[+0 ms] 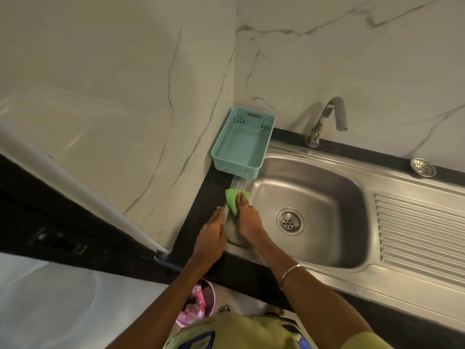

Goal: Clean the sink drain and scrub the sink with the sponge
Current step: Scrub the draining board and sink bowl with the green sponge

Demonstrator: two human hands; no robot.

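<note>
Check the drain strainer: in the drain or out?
Out. The strainer sits on the counter by the wall, and the drain shows its bare perforated opening.

Sink (334, 170) brushed steel; basket (235, 163) perforated plastic; counter (198, 222) glossy black, probably stone.
</note>
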